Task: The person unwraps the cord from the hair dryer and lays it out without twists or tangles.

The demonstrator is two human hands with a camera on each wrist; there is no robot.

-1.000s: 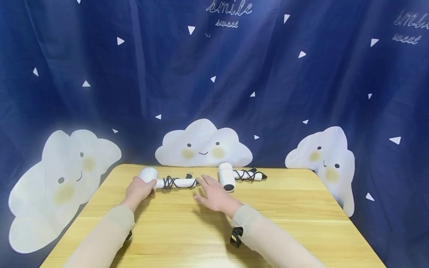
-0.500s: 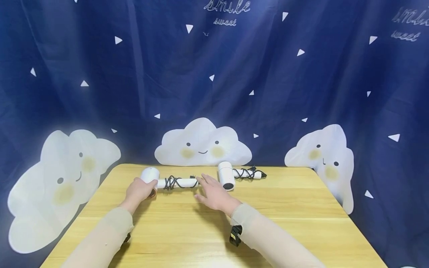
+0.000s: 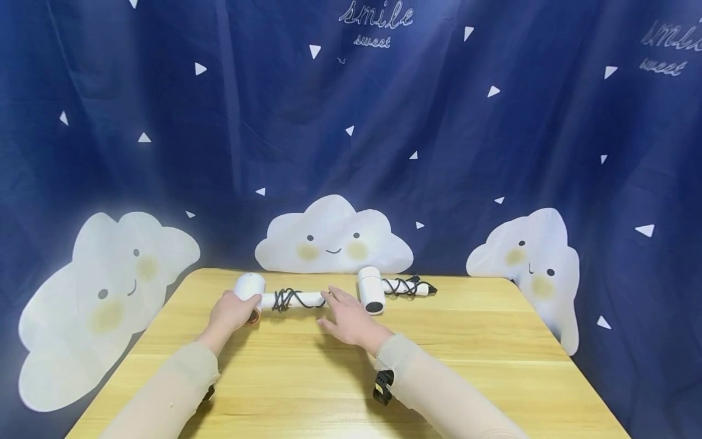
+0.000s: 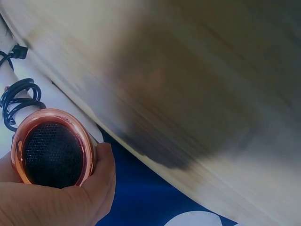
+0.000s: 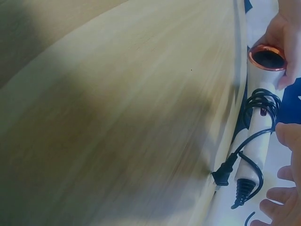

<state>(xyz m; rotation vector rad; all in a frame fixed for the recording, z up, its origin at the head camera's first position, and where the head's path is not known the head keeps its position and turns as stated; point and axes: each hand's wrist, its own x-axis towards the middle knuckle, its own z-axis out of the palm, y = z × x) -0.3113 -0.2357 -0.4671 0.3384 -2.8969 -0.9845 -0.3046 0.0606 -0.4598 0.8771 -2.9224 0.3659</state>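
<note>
A white hair dryer [image 3: 249,285] lies at the back left of the table, its handle pointing right. My left hand [image 3: 229,314] grips its barrel, and in the left wrist view the fingers curl around the copper-ringed grille [image 4: 51,150]. Black cord [image 5: 263,101] is wound about the handle, with the plug [image 5: 222,175] hanging beside it in the right wrist view. My right hand [image 3: 353,321] is at the handle's far end, fingers spread and relaxed; whether they touch the handle I cannot tell. A second white hair dryer [image 3: 371,289] lies just right of that hand.
The light wooden table [image 3: 307,384] ends at its back edge against a dark blue curtain [image 3: 351,158] printed with clouds and triangles. The second dryer's cord-wrapped handle [image 3: 407,286] points right, near that back edge.
The left hand and the gripped hair dryer have shifted slightly right, bringing the handle's end closer to the right hand. Its plug is now hidden in the head view. The second dryer has stayed put.
</note>
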